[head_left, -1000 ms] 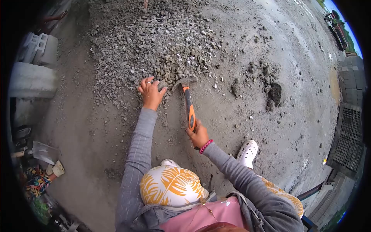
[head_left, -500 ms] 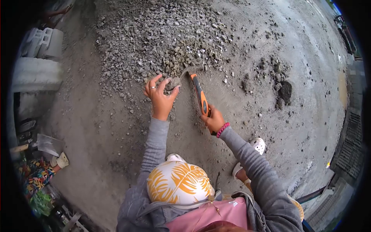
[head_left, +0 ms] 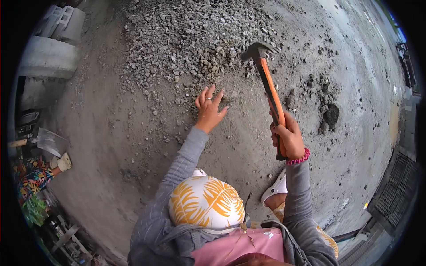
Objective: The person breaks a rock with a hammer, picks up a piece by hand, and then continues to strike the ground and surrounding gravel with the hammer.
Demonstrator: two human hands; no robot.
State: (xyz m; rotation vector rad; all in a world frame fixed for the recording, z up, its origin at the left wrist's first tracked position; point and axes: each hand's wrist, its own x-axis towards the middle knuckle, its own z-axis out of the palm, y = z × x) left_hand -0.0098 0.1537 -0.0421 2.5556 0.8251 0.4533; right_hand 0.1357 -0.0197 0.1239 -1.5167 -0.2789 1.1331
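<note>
In my right hand (head_left: 288, 135) is a claw hammer (head_left: 271, 86) with an orange and black handle. Its dark head is raised above the ground at the edge of the gravel, and my fingers wrap the lower handle. My left hand (head_left: 210, 110), with a ring on one finger, reaches low over the ground just below the gravel pile (head_left: 177, 48). Its fingers are spread, with thumb and index apart beside a dusty, greyish patch of ground. Brownish broken stones (head_left: 216, 61) lie just beyond its fingertips.
Dark clumps (head_left: 330, 115) lie on the ground to the right. Concrete blocks (head_left: 49, 57) stand at the left, above a shovel blade (head_left: 51, 141) and another person's shod foot (head_left: 65, 162). A dark grid panel (head_left: 395, 188) is at the right edge.
The hammer has risen from the ground beside the stone and swung up to the right. My left hand has shifted right in view, and its fingers no longer plainly show the stone they pinched.
</note>
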